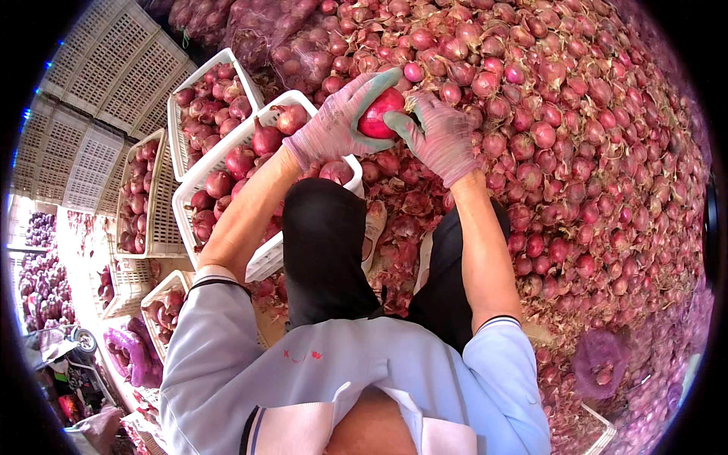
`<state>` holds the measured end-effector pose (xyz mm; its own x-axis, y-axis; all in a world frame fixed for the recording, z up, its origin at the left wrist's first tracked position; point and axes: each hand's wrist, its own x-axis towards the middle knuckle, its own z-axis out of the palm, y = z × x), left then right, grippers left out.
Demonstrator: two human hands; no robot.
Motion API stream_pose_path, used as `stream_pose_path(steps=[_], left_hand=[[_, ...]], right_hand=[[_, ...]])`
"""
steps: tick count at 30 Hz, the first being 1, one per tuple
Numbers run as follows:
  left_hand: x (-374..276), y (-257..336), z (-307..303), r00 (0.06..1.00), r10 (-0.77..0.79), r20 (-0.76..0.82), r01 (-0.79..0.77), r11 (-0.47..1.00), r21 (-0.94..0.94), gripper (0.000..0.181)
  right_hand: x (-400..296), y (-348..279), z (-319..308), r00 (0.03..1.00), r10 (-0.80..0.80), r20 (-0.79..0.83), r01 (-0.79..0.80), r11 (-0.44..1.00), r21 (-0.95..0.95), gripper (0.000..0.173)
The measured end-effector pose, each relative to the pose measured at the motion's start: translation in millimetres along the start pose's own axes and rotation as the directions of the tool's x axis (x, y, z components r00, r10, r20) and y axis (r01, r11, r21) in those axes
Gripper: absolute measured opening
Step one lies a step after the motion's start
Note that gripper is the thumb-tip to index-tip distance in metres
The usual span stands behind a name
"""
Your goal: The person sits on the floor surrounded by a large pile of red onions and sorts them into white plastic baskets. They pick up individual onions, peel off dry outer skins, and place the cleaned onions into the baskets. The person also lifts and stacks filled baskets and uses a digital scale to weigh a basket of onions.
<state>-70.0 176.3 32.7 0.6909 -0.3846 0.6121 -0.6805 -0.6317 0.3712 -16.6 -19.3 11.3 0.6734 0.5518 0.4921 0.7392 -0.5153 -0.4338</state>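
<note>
My left hand [341, 116], in a pink and grey-green work glove, is closed around a large red onion [380, 114]. The onion looks smooth and shiny. My right hand [441, 133], gloved the same way, is at the onion's right end, its thumb and fingers pinching the dry, pale tip. Below my left forearm is a white plastic crate [264, 259] filled with red onions. A broad heap of red onions [546, 136] with loose papery skins spreads ahead of me and to the right.
Another white crate [176, 136] of onions adjoins the near one, and more filled crates [162, 227] line the left. Crates with lattice walls [122, 62] are stacked at upper left. Purple mesh sacks [261, 34] of onions lie at the back. Shed skins [401, 227] cover the floor between my feet.
</note>
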Motion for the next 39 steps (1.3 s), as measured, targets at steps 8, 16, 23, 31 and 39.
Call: stream_pose_path(steps=[8, 16, 23, 31, 39], left_hand=[[34.2, 15.9, 12.1, 0.996, 0.084, -0.006, -0.084, 0.996, 0.009, 0.088], [64.2, 30.5, 57.7, 0.903, 0.161, -0.397, -0.116, 0.984, 0.136, 0.080], [61.8, 30.2, 65.7, 0.839, -0.458, -0.293, 0.225, 0.783, -0.580, 0.091], [53.8, 20.0, 49.7, 0.935, -0.355, -0.027, 0.274, 0.766, -0.582, 0.086], [46.6, 18.5, 47.0, 0.988, -0.148, 0.052, 0.155, 0.968, -0.199, 0.079]], right_hand=[[-8.5, 15.6, -11.2, 0.949, 0.082, -0.305, -0.025, 0.983, 0.184, 0.021], [1.0, 24.2, -24.2, 0.691, 0.719, -0.072, -0.199, 0.286, 0.937, 0.035], [-1.2, 72.6, -13.2, 0.765, 0.405, -0.500, -0.310, 0.913, 0.264, 0.033], [-10.5, 29.1, -60.2, 0.963, 0.266, -0.050, -0.240, 0.926, 0.291, 0.034], [-18.6, 44.4, -33.0, 0.969, 0.246, -0.039, -0.204, 0.873, 0.442, 0.027]])
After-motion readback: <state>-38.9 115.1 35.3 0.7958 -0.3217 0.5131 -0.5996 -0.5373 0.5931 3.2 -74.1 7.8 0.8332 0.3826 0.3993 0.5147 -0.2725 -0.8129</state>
